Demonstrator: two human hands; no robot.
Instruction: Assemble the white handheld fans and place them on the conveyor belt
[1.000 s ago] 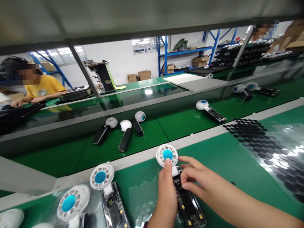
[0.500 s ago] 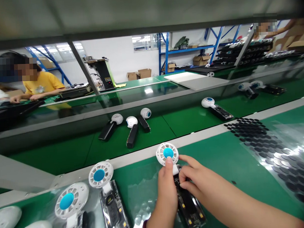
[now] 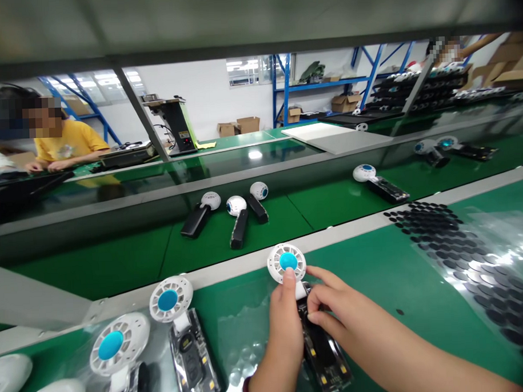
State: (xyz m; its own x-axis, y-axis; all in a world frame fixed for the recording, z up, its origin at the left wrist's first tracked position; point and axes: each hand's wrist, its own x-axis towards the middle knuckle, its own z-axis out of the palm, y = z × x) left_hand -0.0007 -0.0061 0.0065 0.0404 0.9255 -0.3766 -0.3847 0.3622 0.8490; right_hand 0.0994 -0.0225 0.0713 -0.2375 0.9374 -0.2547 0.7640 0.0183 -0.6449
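Both hands are closing on one fan (image 3: 286, 262) lying flat on the desk (image 3: 375, 272): the left hand (image 3: 284, 326) steadying its neck, the right hand (image 3: 334, 313) pinching the open handle

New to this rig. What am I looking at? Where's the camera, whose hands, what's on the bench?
There is one view, from a camera worn on a person's head, looking forward and down at a green bench. No robot: the bare left hand and right hand are the wearer's. Both rest on a handheld fan with a white head and blue hub; its clear handle shows the electronics inside. Similar open fans lie to the left, and a sheet of black round pads to the right. Beyond, a green conveyor belt carries closed fans. A co-worker in yellow sits opposite.
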